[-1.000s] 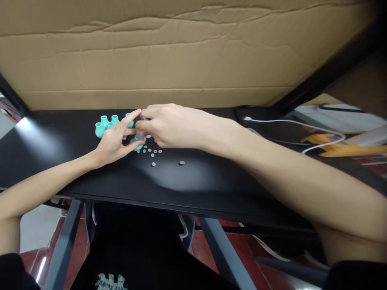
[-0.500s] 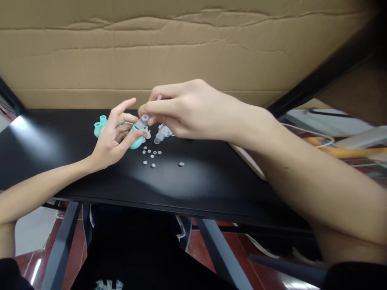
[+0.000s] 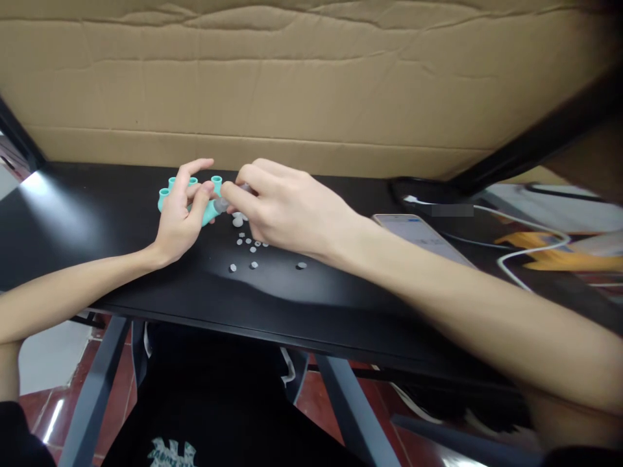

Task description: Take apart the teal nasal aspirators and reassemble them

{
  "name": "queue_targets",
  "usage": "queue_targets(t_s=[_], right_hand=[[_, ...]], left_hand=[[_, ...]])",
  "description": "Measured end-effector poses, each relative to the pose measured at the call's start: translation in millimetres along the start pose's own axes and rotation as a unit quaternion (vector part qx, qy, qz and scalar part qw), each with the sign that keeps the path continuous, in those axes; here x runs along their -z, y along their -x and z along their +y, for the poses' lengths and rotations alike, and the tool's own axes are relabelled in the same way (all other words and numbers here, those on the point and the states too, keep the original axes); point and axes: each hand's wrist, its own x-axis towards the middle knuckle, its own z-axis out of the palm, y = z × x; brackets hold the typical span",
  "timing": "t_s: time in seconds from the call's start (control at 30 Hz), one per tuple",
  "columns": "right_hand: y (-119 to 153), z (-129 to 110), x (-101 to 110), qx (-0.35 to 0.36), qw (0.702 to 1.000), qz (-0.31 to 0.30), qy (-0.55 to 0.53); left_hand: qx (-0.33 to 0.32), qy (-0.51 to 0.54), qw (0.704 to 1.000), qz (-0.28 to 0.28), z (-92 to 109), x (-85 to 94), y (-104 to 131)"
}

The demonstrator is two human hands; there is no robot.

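Note:
My left hand (image 3: 178, 227) is closed around a teal rubber bulb (image 3: 209, 213), which lies tilted with its mouth toward the right. My right hand (image 3: 292, 211) pinches a translucent plastic piece (image 3: 222, 205) at that mouth; its far end is hidden by the fingers. How deep the piece sits in the bulb I cannot tell. Several more teal bulbs (image 3: 163, 197) stand behind my left hand, and another teal bulb (image 3: 217, 183) is just beyond the fingers. Below my right hand lie small white parts (image 3: 238, 221) and several small pale discs (image 3: 253, 249).
A black table (image 3: 311, 324) carries everything, with a cardboard sheet (image 3: 292, 97) upright along its back. Beyond my right forearm lie a phone (image 3: 413, 232), a white cable (image 3: 535, 245) and a yellow item (image 3: 549, 259).
The teal bulb has gone from upright to tilted sideways. My right hand has come lower, its fingers closer around the translucent piece. The head view has shifted, and the phone now shows.

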Motion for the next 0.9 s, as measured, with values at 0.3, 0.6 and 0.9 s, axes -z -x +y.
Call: queue_targets(t_s=[0.3,0.6,0.9], right_hand=[[5,-3,-35,-0.058,0.993,0.077,-0.062],[6,-1,-41,0.073,0.994,0.079,-0.019],[2,12,-35,0.221,0.965,0.117,0.079]], left_hand=[[-0.034,-0.106,0.994,0.015,4,7.4,1],[-0.084,-0.158,0.983,-0.035,-3,11.7,0],[-0.042,-0.035,0.998,-0.035,-6,10.5,-3]])
